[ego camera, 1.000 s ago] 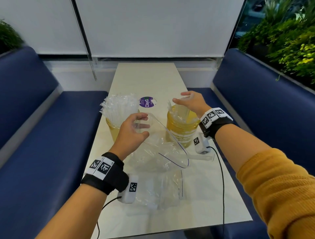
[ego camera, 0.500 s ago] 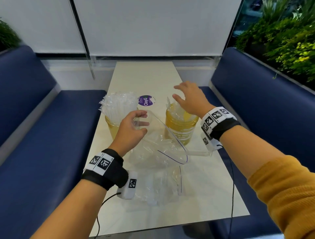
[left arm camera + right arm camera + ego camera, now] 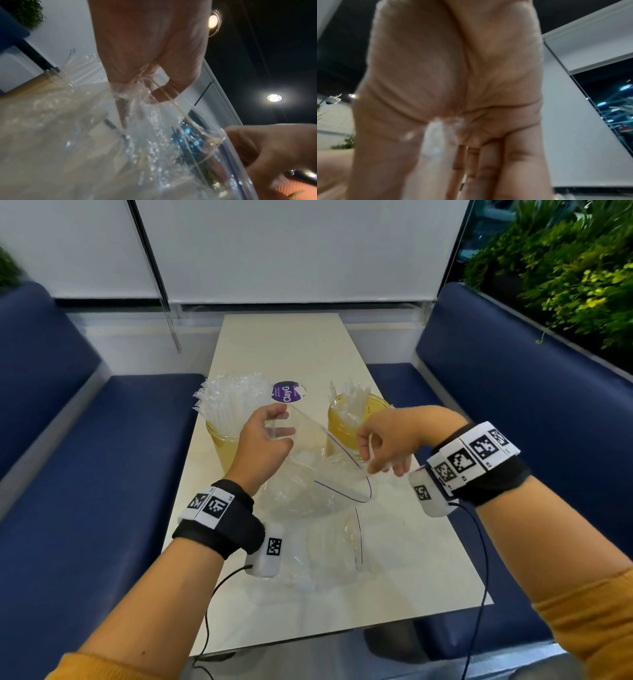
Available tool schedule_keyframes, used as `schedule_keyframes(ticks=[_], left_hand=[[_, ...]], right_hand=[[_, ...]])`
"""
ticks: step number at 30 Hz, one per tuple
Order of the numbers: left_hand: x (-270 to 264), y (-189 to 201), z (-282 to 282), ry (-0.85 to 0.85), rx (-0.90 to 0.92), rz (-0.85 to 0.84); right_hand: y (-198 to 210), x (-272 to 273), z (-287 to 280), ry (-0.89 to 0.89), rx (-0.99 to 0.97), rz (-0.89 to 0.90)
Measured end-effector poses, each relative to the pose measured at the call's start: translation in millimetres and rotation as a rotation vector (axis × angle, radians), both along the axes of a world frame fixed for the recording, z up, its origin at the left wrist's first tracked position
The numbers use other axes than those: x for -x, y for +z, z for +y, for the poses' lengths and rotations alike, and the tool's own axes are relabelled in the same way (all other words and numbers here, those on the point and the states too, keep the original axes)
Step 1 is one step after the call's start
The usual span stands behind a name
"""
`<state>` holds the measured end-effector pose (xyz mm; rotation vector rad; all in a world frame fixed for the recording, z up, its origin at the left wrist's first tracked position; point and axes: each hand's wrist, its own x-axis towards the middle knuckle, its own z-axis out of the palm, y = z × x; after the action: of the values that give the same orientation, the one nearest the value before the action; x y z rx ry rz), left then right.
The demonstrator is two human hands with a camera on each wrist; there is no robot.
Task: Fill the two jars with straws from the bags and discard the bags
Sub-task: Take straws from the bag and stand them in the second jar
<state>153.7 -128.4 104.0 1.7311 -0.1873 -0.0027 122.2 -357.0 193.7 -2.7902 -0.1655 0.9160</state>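
A café or restaurant booth: a narrow pale table (image 3: 394,542) between two blue padded benches (image 3: 85,474), with a plant wall (image 3: 565,268) alongside.

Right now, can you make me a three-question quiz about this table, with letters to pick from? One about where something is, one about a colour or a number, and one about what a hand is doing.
1. Where is the purple sticker?
A. on the table between the two jars
B. on the blue seat
C. inside a jar

2. How many jars hold straws?
A. none
B. one
C. two

3. What is the left hand doing?
A. lying flat on the table
B. holding the bag up by its rim
C. pulling straws out of a jar

Answers:
1 A, it lies on the tabletop between them.
2 C, the left jar and the right jar both show straws.
3 B, its fingers pinch the bag's open edge.
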Motion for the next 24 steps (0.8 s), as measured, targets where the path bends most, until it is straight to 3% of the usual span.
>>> schedule_keyframes(ticks=[5,10,20,24], left_hand=[[3,0,-5,-0.002,0.034,0.013],[8,2,-5,-0.097,0.048,0.022],[14,8,-11,-0.095,-0.101,-0.113],[10,9,-7,-0.084,-0.122,-0.117]], right_hand=[[16,5,9,-0.054,-0.265,-0.388],[11,6,33,-0.129,-0.716,-0.758],[23,0,81,-0.023,-1.048,-0.93],[15,-3,77,-0.198,-1.117,-0.879]])
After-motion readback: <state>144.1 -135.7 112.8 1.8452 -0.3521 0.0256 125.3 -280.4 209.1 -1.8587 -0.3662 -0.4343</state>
